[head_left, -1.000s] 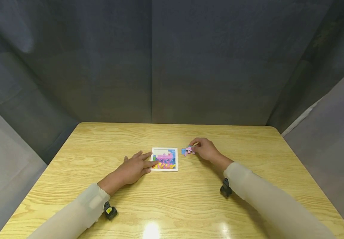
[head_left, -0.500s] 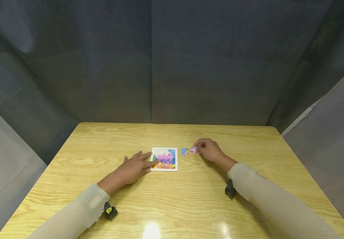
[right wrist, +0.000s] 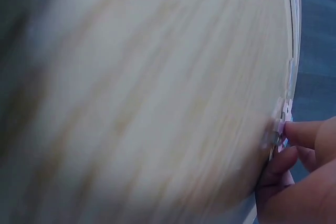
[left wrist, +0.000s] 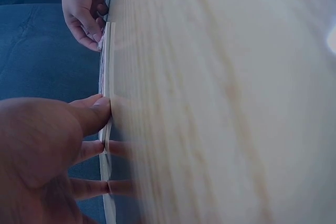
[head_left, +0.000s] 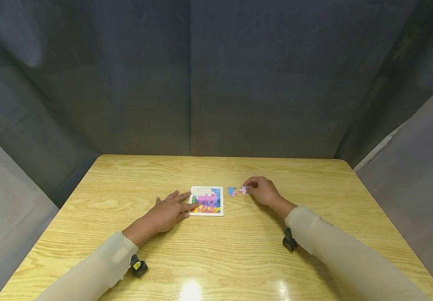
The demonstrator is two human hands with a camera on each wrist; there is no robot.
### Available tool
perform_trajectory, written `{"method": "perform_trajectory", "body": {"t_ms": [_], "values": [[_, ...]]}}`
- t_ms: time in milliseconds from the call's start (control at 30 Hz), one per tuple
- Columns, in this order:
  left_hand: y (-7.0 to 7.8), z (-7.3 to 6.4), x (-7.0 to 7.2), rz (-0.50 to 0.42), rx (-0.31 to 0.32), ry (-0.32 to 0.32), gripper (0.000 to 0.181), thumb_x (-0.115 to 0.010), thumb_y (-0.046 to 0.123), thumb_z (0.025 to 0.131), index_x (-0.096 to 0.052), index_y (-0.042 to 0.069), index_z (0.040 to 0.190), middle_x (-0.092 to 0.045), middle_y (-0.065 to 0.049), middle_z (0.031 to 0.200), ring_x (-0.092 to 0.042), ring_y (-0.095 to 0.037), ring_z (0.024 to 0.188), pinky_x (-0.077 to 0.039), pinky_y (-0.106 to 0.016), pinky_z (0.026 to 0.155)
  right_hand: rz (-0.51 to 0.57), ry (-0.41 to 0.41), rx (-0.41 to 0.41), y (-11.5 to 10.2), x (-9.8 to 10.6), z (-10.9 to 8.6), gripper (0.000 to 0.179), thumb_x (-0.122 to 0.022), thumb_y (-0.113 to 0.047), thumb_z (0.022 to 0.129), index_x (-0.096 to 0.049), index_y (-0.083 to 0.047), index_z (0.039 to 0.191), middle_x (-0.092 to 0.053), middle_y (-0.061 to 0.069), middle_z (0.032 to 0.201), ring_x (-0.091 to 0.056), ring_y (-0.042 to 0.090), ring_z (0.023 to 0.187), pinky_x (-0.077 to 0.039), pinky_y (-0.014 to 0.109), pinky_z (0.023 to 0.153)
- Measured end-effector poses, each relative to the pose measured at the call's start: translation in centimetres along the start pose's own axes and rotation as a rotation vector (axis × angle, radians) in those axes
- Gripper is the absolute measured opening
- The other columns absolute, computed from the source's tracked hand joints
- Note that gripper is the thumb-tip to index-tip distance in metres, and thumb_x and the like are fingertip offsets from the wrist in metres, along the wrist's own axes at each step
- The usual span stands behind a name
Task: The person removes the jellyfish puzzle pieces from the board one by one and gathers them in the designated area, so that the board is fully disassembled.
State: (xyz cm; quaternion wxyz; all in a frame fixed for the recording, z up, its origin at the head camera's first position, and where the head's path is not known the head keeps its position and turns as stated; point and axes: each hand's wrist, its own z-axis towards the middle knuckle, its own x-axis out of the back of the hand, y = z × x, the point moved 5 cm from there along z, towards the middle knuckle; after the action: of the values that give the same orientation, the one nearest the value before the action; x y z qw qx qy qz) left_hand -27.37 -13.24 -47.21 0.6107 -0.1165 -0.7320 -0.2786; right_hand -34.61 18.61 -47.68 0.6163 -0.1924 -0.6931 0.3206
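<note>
A white-rimmed jigsaw tray [head_left: 216, 214] lies flat on the table in the head view. Its picture is a pink jellyfish over yellow flowers, and the upper left part of the tray shows bare cream backing. My left hand [head_left: 169, 212] rests on the tray's left side with fingers spread, the index finger reaching onto the picture. To the tray's right, my right hand [head_left: 264, 191] pinches a pink jigsaw piece [head_left: 243, 190] between thumb and fingers, low at the tabletop. Between that piece and the tray lies a blue and pink jigsaw piece [head_left: 231, 190].
The wooden table [head_left: 216, 251] spreads around both hands, its far edge close to a dark curtain [head_left: 216, 83]. Pale panels stand at the left and right. A small black camera hangs at each sleeve cuff.
My right hand has drawn the pink piece slightly to the right, away from the blue and pink piece, so a gap shows between them. My left hand and the tray stay still.
</note>
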Motion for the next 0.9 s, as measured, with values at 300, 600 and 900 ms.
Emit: {"method": "perform_trajectory", "body": {"t_ms": [300, 600, 900], "values": [[0.06, 0.03, 0.11, -0.003, -0.002, -0.008, 0.046, -0.053, 0.035, 0.108, -0.048, 0.039, 0.154, -0.028, -0.005, 0.17, -0.021, -0.047, 0.154, -0.023, -0.088, 0.101, -0.004, 0.013, 0.012, 0.15, -0.06, 0.01, 0.012, -0.066, -0.01, 0.102, -0.075, -0.008, 0.11, -0.071, 0.01, 0.112, -0.065, 0.031, 0.108, -0.053, 0.05, 0.095], [0.19, 0.13, 0.45, 0.008, -0.017, -0.013, 0.046, -0.054, 0.034, 0.108, -0.049, 0.038, 0.154, -0.03, -0.007, 0.169, -0.025, -0.049, 0.152, -0.027, -0.087, 0.099, -0.004, 0.015, 0.009, 0.34, -0.07, 0.08, 0.011, -0.066, -0.011, 0.102, -0.074, -0.008, 0.108, -0.071, 0.009, 0.108, -0.065, 0.028, 0.102, -0.053, 0.048, 0.091], [0.11, 0.26, 0.5, 0.001, -0.036, -0.016, 0.047, -0.053, 0.035, 0.109, -0.048, 0.037, 0.155, -0.031, -0.01, 0.168, -0.027, -0.051, 0.151, -0.029, -0.087, 0.098, 0.019, 0.025, 0.009, 0.32, -0.05, 0.11, 0.012, -0.065, -0.01, 0.102, -0.074, -0.006, 0.109, -0.07, 0.008, 0.103, -0.064, 0.023, 0.095, -0.053, 0.043, 0.085]]}}
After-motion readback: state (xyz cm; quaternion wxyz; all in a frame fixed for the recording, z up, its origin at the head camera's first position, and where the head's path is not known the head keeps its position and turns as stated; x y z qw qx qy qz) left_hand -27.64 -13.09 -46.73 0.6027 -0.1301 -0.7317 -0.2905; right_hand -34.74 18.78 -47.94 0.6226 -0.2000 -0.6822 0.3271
